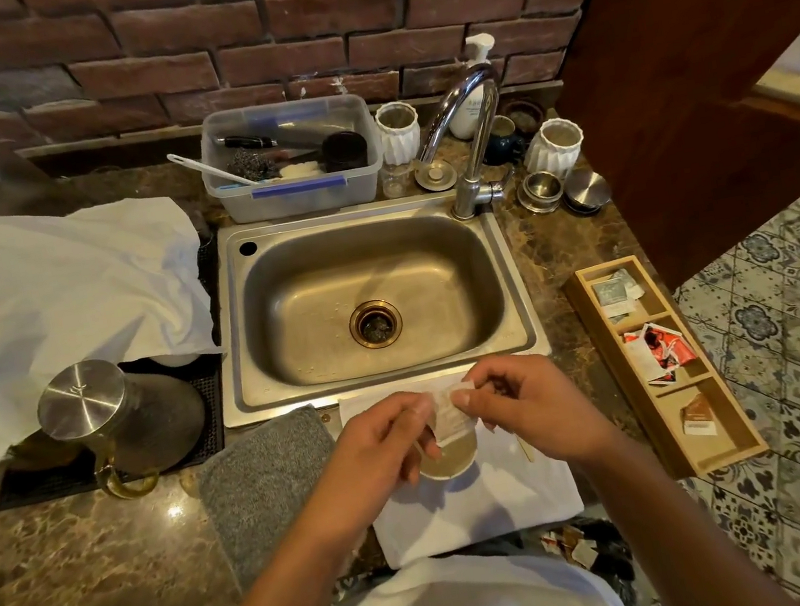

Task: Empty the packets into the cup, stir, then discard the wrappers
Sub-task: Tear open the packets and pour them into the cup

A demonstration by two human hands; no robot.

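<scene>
Left hand (382,440) and right hand (522,406) fingers pinch one white packet (450,412) directly over the cup (450,459), which stands on a white cloth (495,501) on the desk (88,557). Packet print unreadable. Tray (731,450) holds more packets, right.

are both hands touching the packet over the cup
Touching. The head view shows the left hand and right hand each pinching the white packet by its upper edge, above the cup.
</scene>
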